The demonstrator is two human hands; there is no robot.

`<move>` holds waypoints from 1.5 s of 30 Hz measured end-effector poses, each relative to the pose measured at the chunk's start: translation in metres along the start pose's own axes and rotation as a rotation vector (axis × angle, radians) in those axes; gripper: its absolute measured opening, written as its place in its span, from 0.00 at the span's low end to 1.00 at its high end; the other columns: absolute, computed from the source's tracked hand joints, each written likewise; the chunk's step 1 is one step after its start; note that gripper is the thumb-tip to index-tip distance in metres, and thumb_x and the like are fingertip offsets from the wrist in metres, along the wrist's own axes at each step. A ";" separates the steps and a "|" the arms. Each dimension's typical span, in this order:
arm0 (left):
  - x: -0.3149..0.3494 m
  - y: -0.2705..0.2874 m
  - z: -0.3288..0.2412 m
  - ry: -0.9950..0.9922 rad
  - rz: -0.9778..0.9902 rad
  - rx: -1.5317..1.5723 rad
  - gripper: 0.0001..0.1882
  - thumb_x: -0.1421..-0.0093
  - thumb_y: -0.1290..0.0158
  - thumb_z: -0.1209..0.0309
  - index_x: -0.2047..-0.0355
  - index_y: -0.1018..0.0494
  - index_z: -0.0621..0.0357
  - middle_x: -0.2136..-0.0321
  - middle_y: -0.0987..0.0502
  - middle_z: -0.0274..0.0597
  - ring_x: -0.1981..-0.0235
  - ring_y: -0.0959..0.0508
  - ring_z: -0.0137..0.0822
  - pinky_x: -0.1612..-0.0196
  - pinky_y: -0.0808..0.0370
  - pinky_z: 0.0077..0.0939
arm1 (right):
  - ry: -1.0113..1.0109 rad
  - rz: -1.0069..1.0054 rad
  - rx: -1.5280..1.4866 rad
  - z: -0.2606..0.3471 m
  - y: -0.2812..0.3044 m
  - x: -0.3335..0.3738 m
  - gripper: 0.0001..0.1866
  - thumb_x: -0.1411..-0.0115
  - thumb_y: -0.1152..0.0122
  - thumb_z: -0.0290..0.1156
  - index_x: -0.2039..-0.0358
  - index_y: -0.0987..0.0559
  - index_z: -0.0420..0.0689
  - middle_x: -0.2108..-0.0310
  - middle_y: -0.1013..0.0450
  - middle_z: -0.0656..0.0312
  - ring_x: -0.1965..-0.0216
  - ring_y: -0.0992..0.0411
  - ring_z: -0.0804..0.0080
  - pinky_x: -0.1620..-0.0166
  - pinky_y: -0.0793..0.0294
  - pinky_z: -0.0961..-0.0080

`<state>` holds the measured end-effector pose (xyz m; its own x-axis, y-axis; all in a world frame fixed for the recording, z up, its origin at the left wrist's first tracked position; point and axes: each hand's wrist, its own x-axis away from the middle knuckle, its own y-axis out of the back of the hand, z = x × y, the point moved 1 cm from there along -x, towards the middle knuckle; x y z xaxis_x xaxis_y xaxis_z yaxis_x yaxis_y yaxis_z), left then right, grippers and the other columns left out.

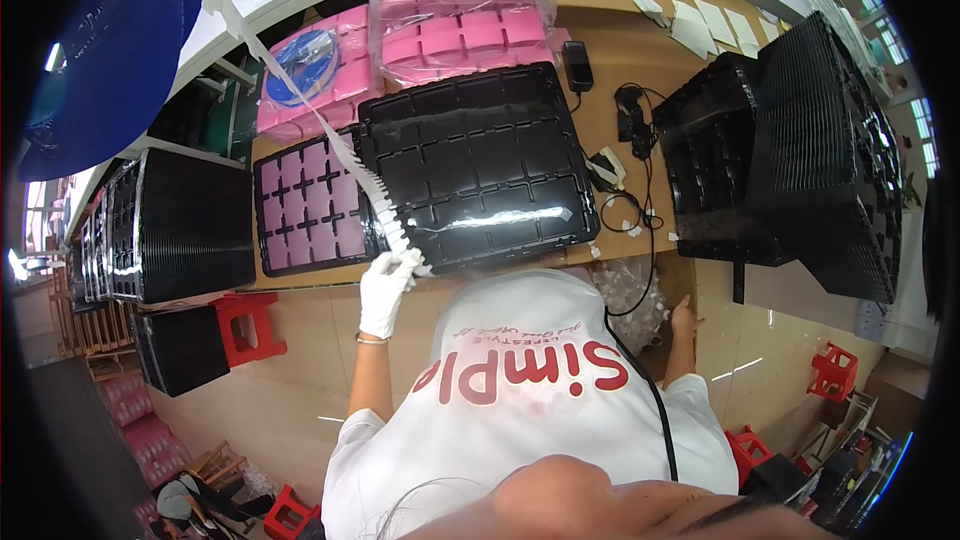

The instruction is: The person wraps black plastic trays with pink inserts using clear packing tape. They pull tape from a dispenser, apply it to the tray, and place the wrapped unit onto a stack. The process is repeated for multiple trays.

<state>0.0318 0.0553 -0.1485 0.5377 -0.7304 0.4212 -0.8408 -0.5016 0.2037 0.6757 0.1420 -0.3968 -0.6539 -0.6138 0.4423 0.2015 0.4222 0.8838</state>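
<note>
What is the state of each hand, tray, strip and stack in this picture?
left hand: gloved, gripping the white strip.
white strip: stretched from the hand up to the shelf.
right hand: bare, low beside the bag of clear pieces.
large black tray: compartments empty, lying flat.
small black tray: compartments filled with pink pads.
black tray stack: leaning at right.

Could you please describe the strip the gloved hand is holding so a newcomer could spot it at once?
Start at the large black tray on the wooden bench. Along its left edge runs a long white notched strip, pinched at its lower end by the gloved left hand. Nothing else nearby is thin, white and toothed.
</note>
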 end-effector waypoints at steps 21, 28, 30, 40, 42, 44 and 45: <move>0.036 0.023 0.049 0.121 0.139 -0.278 0.12 0.45 0.37 0.67 0.63 0.19 0.59 0.67 0.19 0.38 0.66 0.21 0.24 0.59 0.26 0.19 | 1.961 -0.521 -0.322 0.640 0.243 0.210 0.13 0.52 0.34 0.26 0.64 0.22 0.43 0.58 0.28 0.55 0.52 0.31 0.55 0.50 0.28 0.62; 0.046 0.043 0.030 0.192 0.285 -0.292 0.18 0.48 0.35 0.62 0.59 0.20 0.58 0.66 0.18 0.38 0.67 0.22 0.25 0.59 0.26 0.21 | 1.967 -0.053 0.009 0.669 0.265 0.194 0.12 0.58 0.28 0.30 0.75 0.23 0.42 0.67 0.28 0.56 0.59 0.29 0.57 0.56 0.28 0.64; 0.044 0.053 0.004 0.201 0.330 -0.408 0.20 0.49 0.34 0.60 0.58 0.21 0.59 0.66 0.18 0.38 0.66 0.22 0.27 0.58 0.26 0.22 | 2.021 -0.016 -0.068 0.679 0.264 0.190 0.10 0.59 0.27 0.30 0.79 0.21 0.41 0.75 0.25 0.56 0.69 0.26 0.59 0.63 0.27 0.65; -0.018 0.112 -0.051 0.163 0.330 -0.900 0.34 0.54 0.33 0.53 0.53 0.25 0.64 0.60 0.19 0.51 0.57 0.20 0.43 0.52 0.26 0.30 | 1.699 0.167 -0.068 0.695 0.269 0.187 0.06 0.54 0.33 0.29 0.79 0.18 0.40 0.79 0.23 0.55 0.76 0.25 0.67 0.68 0.27 0.71; -0.031 0.124 -0.052 0.158 0.317 -0.987 0.37 0.56 0.34 0.56 0.47 0.28 0.61 0.53 0.24 0.58 0.50 0.23 0.49 0.46 0.28 0.33 | 1.627 0.102 -0.097 0.696 0.270 0.190 0.06 0.53 0.33 0.30 0.78 0.18 0.40 0.78 0.22 0.54 0.75 0.24 0.67 0.67 0.26 0.71; -0.047 0.131 -0.055 0.024 0.273 -1.218 0.27 0.53 0.38 0.64 0.53 0.25 0.64 0.57 0.22 0.58 0.54 0.22 0.51 0.50 0.26 0.36 | 1.575 -0.020 -0.147 0.697 0.268 0.190 0.08 0.51 0.34 0.32 0.76 0.18 0.40 0.77 0.22 0.54 0.75 0.24 0.65 0.66 0.26 0.71; -0.057 0.134 -0.050 -0.020 0.134 -1.379 0.21 0.53 0.40 0.68 0.58 0.24 0.63 0.61 0.22 0.55 0.57 0.22 0.51 0.53 0.24 0.37 | 1.625 -0.091 -0.356 0.696 0.267 0.197 0.08 0.51 0.34 0.32 0.74 0.18 0.41 0.75 0.22 0.55 0.72 0.24 0.62 0.65 0.26 0.69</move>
<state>-0.1149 0.0533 -0.1011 0.4396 -0.7481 0.4970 -0.2612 0.4230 0.8677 0.0933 0.5979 -0.1796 0.6713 -0.7308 -0.1235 0.5018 0.3256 0.8014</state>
